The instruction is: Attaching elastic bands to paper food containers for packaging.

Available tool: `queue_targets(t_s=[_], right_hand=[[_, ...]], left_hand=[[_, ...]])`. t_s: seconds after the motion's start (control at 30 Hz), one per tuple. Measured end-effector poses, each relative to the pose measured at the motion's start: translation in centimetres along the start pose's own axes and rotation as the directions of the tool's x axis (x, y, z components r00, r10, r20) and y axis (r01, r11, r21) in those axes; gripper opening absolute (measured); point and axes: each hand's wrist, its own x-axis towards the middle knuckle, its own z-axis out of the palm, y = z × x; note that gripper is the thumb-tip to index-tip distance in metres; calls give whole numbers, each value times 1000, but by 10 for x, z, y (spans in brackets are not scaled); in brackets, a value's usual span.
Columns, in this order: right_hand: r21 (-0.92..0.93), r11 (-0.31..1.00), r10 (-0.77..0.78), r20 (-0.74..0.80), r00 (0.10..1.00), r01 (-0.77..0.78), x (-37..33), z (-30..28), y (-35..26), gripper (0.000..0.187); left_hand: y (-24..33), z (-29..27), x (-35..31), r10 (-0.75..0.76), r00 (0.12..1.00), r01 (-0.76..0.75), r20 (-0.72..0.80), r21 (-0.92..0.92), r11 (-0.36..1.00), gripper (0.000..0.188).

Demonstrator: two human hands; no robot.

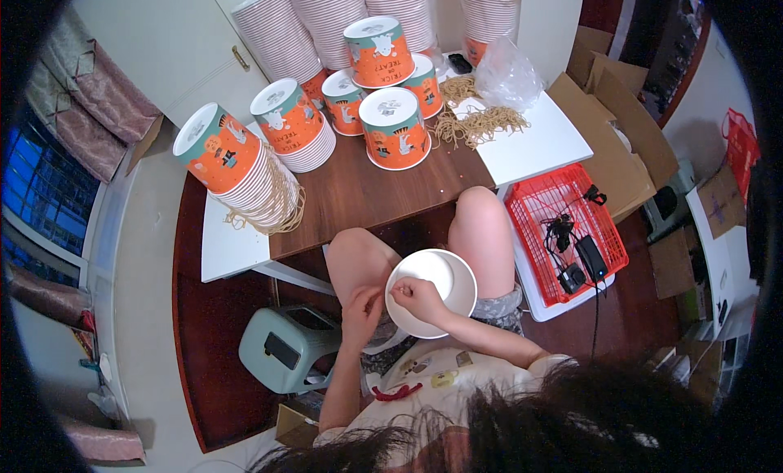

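Note:
A white-lined paper bucket [462,289] rests in my lap between my knees, its mouth facing up. My right hand [418,300] reaches over the opening, fingers pinched near the bucket's left rim. Just outside that rim is my left hand [361,311], its fingers closed together. What either hand pinches is too small to make out. On the brown table ahead, an upside-down orange and green printed bucket [395,129] stands closest to me. Beige cords [481,126] lie in a heap to its right, and more cords [281,200] drape over a leaning bucket stack [224,159] at the left.
Tall stacks of nested buckets [326,20] rise at the table's back. A clear plastic bag [510,73] sits at the right. Beside my right knee, a red basket [530,228] holds black adapters and cables. A grey-green stool [265,363] bearing a phone stands left; cardboard boxes [608,139] stand right.

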Motion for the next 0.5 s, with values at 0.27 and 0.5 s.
queue_targets(t_s=[0.27,0.5], right_hand=[[18,1000,8,17,1000,-8,2,-1,-4,13],[-29,999,-10,92,996,13,2,-11,4,16]], left_hand=[[-11,0,6,150,981,-165,120,121,979,16],[-1,-3,9,3,990,-12,143,61,998,12]])
